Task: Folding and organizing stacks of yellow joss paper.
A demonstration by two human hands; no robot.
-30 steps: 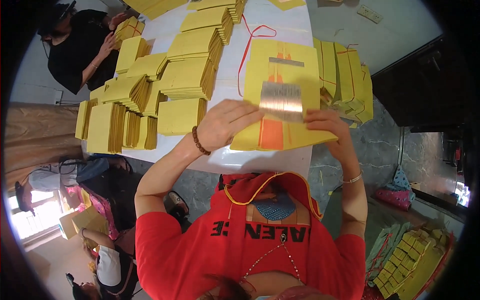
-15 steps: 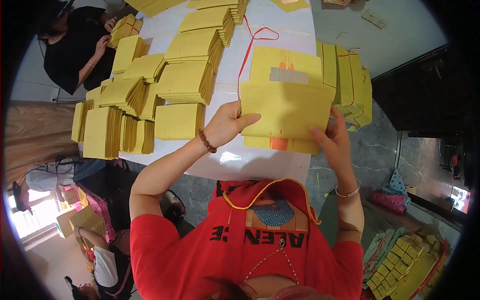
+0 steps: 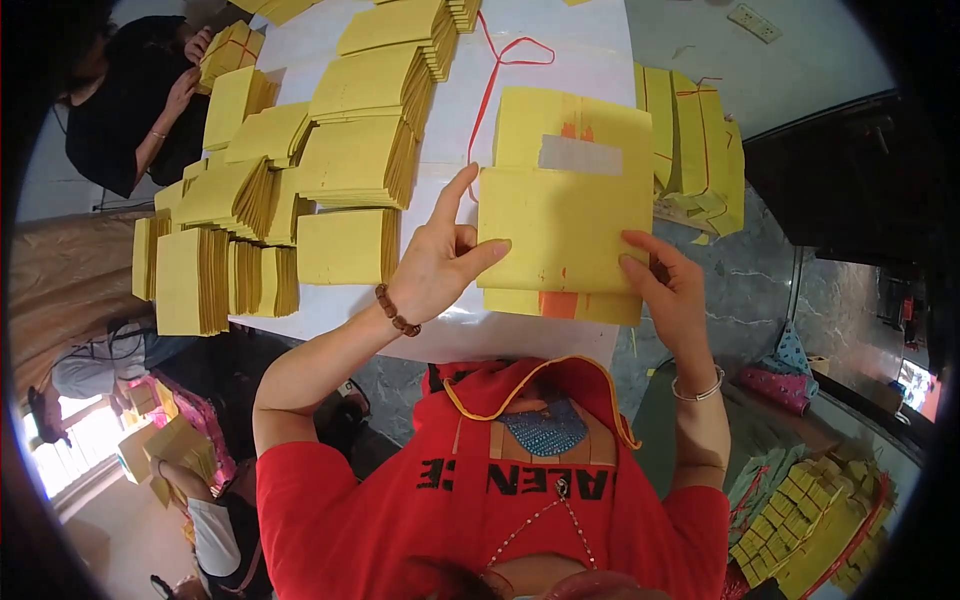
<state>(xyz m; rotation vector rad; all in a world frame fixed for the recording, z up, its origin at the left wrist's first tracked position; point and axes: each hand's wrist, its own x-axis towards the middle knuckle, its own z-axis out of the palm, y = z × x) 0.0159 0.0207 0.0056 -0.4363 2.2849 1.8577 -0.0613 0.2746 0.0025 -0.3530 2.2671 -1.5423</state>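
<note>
A folded stack of yellow paper [image 3: 560, 225] lies in front of me, on a larger yellow piece [image 3: 520, 125] with a grey patch and orange marks. Its lower edge also shows beneath the stack. My left hand [image 3: 440, 255] is open at the stack's left edge, index finger pointing up and thumb reaching the edge. At the right edge, the thumb and index finger of my right hand [image 3: 672, 290] are on the yellow paper, the other fingers curled and partly hidden. A loop of red string [image 3: 490, 85] lies on the table beyond my left hand.
Several yellow paper stacks [image 3: 355, 165] fill the left of the white table [image 3: 440, 130]. Tied yellow bundles [image 3: 700, 140] stand beyond its right edge. A person in black [image 3: 130, 110] handles a tied bundle at far left; another person [image 3: 215, 530] is at lower left. More bundles [image 3: 800, 530] lie lower right.
My left hand has moved off the stack's left edge, its fingers spreading. My right hand has shifted, its index finger now on top near the thumb. The view has shifted slightly.
</note>
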